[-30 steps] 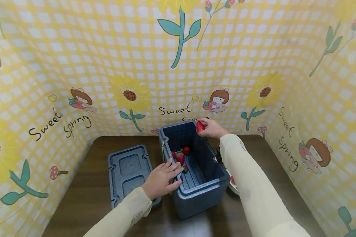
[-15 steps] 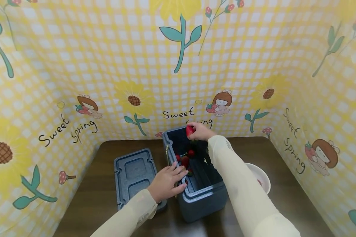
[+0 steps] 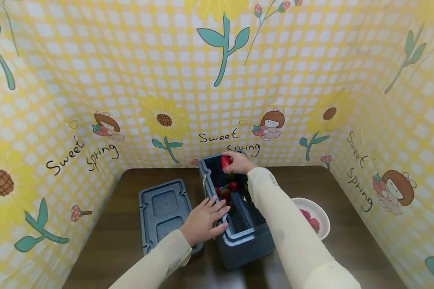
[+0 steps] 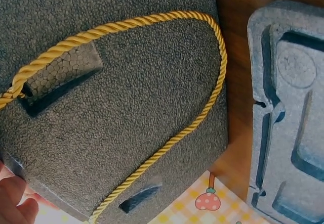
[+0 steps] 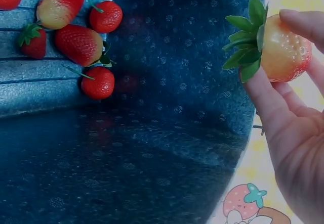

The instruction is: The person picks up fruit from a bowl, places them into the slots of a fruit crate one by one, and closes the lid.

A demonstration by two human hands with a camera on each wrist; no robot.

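My right hand (image 3: pixel 241 162) pinches a strawberry (image 3: pixel 226 162) above the back end of a blue-grey foam box (image 3: pixel 244 253). In the right wrist view the held strawberry (image 5: pixel 288 52) has a pale, red-tinged body and green leaves pointing to the box interior. Several strawberries (image 5: pixel 78 44) lie on the ribbed box floor, among them small round red fruits (image 5: pixel 97 83) with stems. My left hand (image 3: pixel 205 221) rests on the box's left rim, fingers extended over the edge. A twisted gold rope (image 4: pixel 215 90) hangs along the box's outer side.
The box lid (image 3: pixel 165 206) lies on the brown table (image 3: pixel 108 228) to the left of the box. On the right a white bowl (image 3: pixel 324 210) holds red fruits (image 3: pixel 314 224), partly behind my right sleeve. Checked yellow cloth (image 3: pixel 217 100) surrounds the table.
My right hand has moved left with the strawberry, from the box's right rim to over its opening. The bowl has come into fuller view. My left hand stays on the rim.
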